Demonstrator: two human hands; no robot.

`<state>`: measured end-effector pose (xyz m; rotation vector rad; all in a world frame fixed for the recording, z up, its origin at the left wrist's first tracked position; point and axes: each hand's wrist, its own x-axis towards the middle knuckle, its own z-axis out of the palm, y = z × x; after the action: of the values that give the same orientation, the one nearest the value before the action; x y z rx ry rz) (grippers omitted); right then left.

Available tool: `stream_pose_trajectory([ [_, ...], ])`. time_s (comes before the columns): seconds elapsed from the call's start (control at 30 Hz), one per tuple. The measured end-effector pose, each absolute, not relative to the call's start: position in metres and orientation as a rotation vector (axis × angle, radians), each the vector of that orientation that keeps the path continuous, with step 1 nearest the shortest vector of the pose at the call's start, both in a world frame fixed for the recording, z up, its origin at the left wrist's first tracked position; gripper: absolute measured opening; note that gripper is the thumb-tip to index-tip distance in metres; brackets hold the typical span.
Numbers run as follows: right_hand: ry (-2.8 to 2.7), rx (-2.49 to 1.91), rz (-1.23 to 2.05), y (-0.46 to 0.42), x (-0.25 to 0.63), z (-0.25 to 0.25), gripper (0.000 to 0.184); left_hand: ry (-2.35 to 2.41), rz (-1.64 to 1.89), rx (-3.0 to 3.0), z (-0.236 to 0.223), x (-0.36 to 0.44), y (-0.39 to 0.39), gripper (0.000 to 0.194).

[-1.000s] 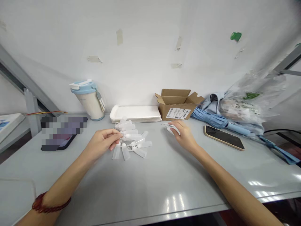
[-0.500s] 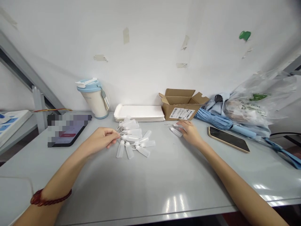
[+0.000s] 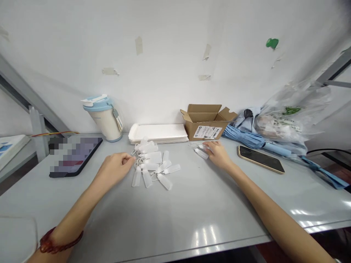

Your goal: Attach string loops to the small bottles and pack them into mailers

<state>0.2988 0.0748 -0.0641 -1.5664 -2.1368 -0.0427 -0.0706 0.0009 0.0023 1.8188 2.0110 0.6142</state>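
Several translucent white plastic tags [image 3: 151, 157] with thin loops lie in a loose pile in the middle of the desk. My left hand [image 3: 117, 167] is at the pile's left edge, thumb and fingers pinched together beside the loops. What is between those fingertips is too small to make out. To the right, my right hand [image 3: 218, 153] rests on the desk with its fingers closed on a translucent tag [image 3: 204, 146], partly hidden by the fingertips. A second translucent tag [image 3: 201, 153] lies just in front of it, its loop pointing left.
Behind the pile are a stack of white envelopes [image 3: 160, 132] and an open cardboard box [image 3: 206, 126]. A tumbler [image 3: 103, 118] and a phone-like device [image 3: 82, 155] stand left. At right lie a phone [image 3: 260, 159], a folded blue umbrella [image 3: 246, 138] and a plastic bag [image 3: 290, 113].
The camera view has shifted slightly. My left hand has turned, with its fingers tucked closer at the loops, and some tags in the pile have shifted a little. My right hand stays at its tag.
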Motion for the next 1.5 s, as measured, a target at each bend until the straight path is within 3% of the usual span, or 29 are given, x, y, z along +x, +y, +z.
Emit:
stream_pose_trajectory([
  [0.27, -2.078, -1.196, 0.099, 0.048, 0.268, -0.042, 0.022, 1.862, 0.939, 1.822, 0.003, -0.054, -0.012, 0.034],
  [0.57, -2.319, -0.819, 0.317, -0.010, 0.217, -0.022, 0.025, 1.525, 0.888, 1.839, 0.000, -0.027, -0.029, 0.031],
  [1.17, -2.400, -0.789, 0.094, -0.016, 0.214, -0.027, 0.026, 1.400, 0.761, 2.072, -0.012, -0.019, -0.035, 0.025],
  [1.5, -2.377, -0.779, 0.155, -0.020, 0.213, -0.026, 0.029, 1.371, 0.739, 2.033, -0.008, -0.016, -0.036, 0.028],
])
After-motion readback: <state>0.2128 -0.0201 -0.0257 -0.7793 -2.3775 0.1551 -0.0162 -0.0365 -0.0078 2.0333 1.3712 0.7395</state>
